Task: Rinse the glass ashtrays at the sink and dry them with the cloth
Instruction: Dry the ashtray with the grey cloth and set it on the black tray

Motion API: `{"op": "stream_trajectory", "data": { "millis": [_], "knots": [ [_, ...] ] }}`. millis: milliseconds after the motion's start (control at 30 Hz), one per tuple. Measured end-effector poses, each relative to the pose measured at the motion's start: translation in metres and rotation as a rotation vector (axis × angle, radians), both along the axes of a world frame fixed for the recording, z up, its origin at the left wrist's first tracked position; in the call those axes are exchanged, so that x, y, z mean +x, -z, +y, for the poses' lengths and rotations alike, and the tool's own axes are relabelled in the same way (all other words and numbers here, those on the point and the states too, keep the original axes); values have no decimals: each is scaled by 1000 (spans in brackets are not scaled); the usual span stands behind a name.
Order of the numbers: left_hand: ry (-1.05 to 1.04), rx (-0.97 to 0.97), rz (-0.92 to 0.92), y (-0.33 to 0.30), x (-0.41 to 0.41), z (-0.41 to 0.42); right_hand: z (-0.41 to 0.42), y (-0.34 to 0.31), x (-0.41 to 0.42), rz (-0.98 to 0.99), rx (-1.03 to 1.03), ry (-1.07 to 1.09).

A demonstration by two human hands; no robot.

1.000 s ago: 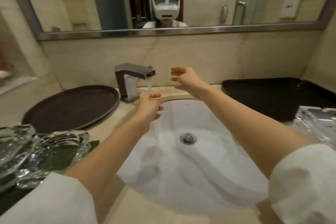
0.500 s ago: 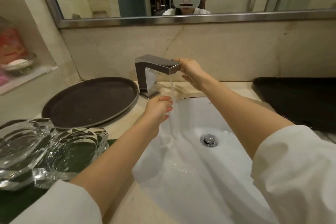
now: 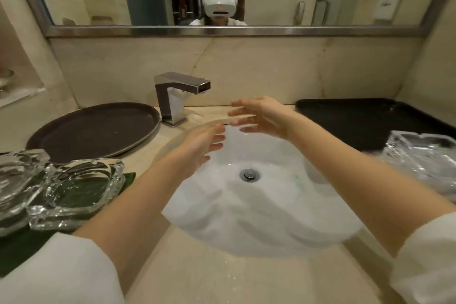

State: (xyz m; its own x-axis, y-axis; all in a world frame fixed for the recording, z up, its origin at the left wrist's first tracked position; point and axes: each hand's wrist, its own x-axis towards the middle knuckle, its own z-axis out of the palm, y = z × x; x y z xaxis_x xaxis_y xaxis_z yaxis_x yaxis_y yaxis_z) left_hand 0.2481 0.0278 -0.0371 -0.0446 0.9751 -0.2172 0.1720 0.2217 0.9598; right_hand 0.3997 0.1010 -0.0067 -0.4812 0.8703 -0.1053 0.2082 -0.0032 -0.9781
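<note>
Two clear, chunky glass ashtrays [image 3: 71, 189] sit touching left of the white oval sink [image 3: 259, 217]; a third ashtray [image 3: 424, 155] sits right of it.

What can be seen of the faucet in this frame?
The faucet is a squared, angular fixture of polished chrome-like metal: an upright block on a flat base plate with a straight spout reaching out toward the white sink. It stands upright on the beige counter behind the basin, beside the round dark tray. No water stream is visible, and neither hand touches it.
</note>
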Motion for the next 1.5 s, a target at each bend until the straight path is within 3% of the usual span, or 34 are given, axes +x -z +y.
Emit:
{"op": "stream_trajectory", "data": {
  "millis": [133,300,467,667,800,900,1133,1367,1500],
  "knots": [
    [93,-61,52,11,16,-14,-57,36,41,-484,178,-69],
    [239,-78,41,13,64,-24,-104,41,87,-658,410,101],
    [383,-48,67,0,122,-29,-143,19,159,-737,690,502],
    [463,52,50,-19,184,-31,-175,24,257,-837,580,733],
    [474,76,26,-25,222,-26,-187,39,282,-986,387,612],
    [442,68,16,-25,245,-19,-190,53,287,-1013,457,592],
    [420,-32,41,-20,273,-11,-180,69,293,-958,709,704],
    [345,2,183,-20,293,0,-175,23,313,-69,463,1166],
    [319,2,195,-19,299,8,-169,3,307,177,412,1255]
  ]
}}
